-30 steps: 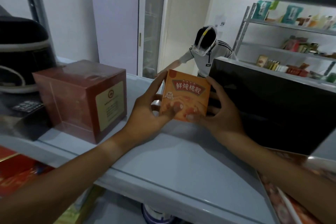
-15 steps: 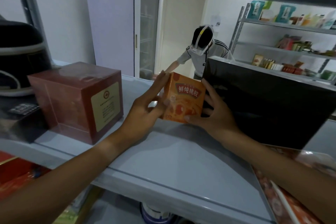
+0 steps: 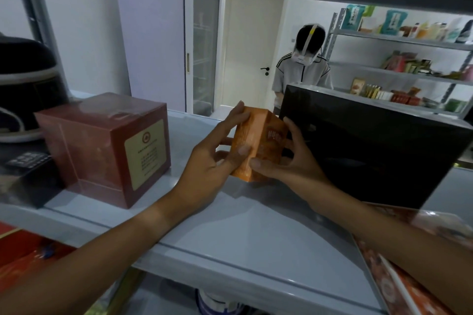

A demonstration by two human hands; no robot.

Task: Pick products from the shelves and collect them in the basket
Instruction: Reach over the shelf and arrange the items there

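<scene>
Two boxes flank it — maroon box [image 3: 107, 146], black box [image 3: 371, 146].

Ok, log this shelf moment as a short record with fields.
held item: orange box, turned so a narrow side faces the camera
left hand: grips the box's left side, thumb on the near face
right hand: grips the box's right side
surface: grey shelf
left of box: red-brown box standing on the shelf
right of box: large black box
background: a person by other shelves
basket: not in view
</scene>
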